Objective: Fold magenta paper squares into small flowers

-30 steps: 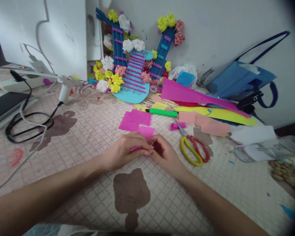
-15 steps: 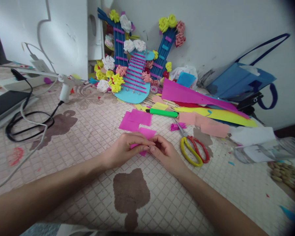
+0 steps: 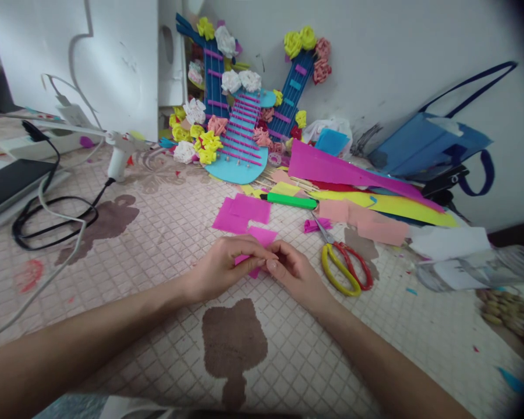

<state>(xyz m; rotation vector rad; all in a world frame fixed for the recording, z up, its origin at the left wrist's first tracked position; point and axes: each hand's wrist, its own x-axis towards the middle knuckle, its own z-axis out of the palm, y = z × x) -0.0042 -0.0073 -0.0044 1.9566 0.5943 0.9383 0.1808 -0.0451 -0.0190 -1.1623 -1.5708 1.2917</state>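
My left hand (image 3: 227, 262) and my right hand (image 3: 294, 270) meet over the table, thumbs and fingertips pinched together. Between them is a piece of magenta paper (image 3: 262, 236); one part shows beyond the fingers and another below the left thumb. My fingers hide the edge at the pinch. Just past the hands lie magenta paper squares (image 3: 244, 211), overlapping. To the right of my right hand are scissors (image 3: 340, 270) with one yellow and one red handle, beside a small rolled magenta piece (image 3: 317, 226).
A green utility knife (image 3: 291, 201) lies beyond the squares. Farther back stands a blue guitar-like craft (image 3: 240, 157) with paper flowers. Coloured sheets (image 3: 332, 169), a clear bottle (image 3: 454, 270) and a blue bag (image 3: 432, 142) are right. A white glue gun (image 3: 116, 163) with cables stands left.
The hands stay pinched together in nearly the same place, with only a slight shift of the fingertips. The whole view has moved a little.
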